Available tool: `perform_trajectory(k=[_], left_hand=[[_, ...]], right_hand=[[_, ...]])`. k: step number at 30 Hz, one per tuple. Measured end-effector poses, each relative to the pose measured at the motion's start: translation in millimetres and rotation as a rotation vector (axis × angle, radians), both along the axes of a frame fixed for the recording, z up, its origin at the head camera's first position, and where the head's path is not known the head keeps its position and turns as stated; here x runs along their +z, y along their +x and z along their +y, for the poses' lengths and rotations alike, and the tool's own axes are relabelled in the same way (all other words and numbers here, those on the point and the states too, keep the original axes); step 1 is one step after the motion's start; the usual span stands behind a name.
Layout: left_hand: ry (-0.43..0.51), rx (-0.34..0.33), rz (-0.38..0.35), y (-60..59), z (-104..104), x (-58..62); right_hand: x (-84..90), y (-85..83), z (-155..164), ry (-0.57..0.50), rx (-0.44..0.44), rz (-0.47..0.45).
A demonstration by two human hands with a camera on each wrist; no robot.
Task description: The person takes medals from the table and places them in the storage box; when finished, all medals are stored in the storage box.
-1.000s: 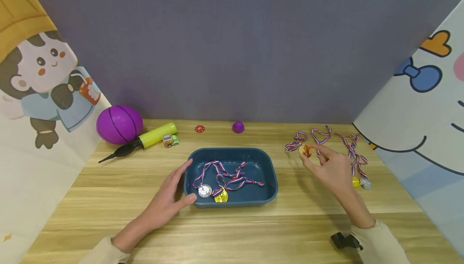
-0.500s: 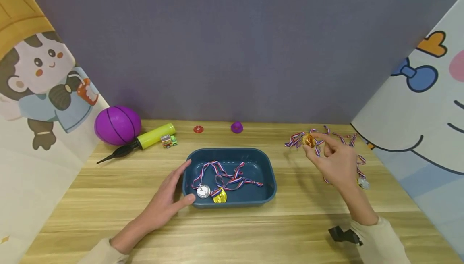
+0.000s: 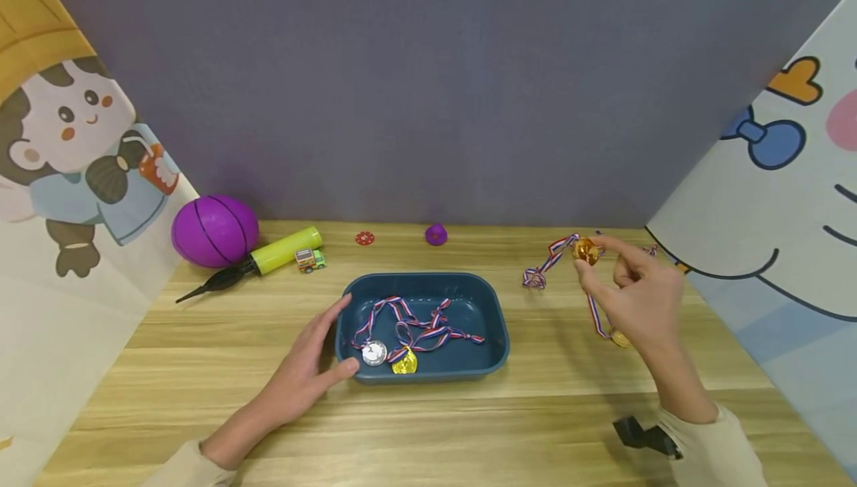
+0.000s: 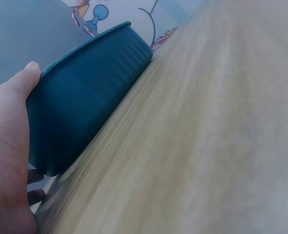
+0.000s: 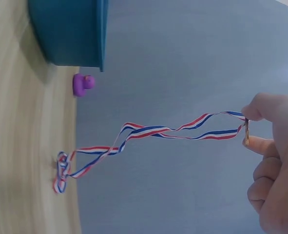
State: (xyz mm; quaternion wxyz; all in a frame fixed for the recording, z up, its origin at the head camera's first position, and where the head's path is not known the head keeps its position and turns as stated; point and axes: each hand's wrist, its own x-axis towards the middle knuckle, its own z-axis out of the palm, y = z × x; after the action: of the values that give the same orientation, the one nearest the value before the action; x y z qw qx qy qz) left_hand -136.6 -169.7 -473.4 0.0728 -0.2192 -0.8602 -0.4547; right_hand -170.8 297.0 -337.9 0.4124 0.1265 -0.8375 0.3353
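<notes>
Gold in colour, a medal [image 3: 585, 250] is pinched between the thumb and index finger of the right hand [image 3: 639, 297], above the tabletop [image 3: 428, 435]. From these fingers its striped ribbon [image 5: 148, 131] trails down to a bunched end on the wood, left of the fingertips. Nearer the person than those fingers lies another gold medal [image 3: 620, 339], partly hidden by the hand.

The left hand [image 3: 304, 372] has its fingers spread apart, thumb against the near left corner of a blue box [image 3: 428, 378] and the others at its left end. Inside, just right of the thumb, are a silver medal [image 3: 374, 353] and a yellow-gold medal [image 3: 405, 362] with tangled ribbons [image 3: 438, 338]. Beyond the left fingers are a toy truck [image 3: 311, 259], pump [image 3: 268, 256], purple ball [image 3: 214, 231] and red chip [image 3: 364, 238]; a purple duck [image 3: 436, 235] stands farther right, between both hands.
</notes>
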Motion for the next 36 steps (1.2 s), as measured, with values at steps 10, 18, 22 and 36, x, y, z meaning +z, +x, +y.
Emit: perform_trajectory(k=[10,18,22,36], left_hand=[[0.0,0.001,0.012,0.3,-0.4,-0.2],[-0.006,0.001,0.01,-0.7,0.1,-1.5],[-0.007,0.001,0.009,-0.6,-0.2,-1.6],[0.0,0.0,0.001,-0.5,-0.4,-1.5]], right_hand=[[14.3,6.0,-2.7,-0.042,0.054,0.074],[24.6,12.3,-4.1,-0.089,0.057,0.075],[29.6,15.1,-6.8,-0.131,0.075,0.083],[49.3,18.1,-15.5,-0.216,0.131,0.132]])
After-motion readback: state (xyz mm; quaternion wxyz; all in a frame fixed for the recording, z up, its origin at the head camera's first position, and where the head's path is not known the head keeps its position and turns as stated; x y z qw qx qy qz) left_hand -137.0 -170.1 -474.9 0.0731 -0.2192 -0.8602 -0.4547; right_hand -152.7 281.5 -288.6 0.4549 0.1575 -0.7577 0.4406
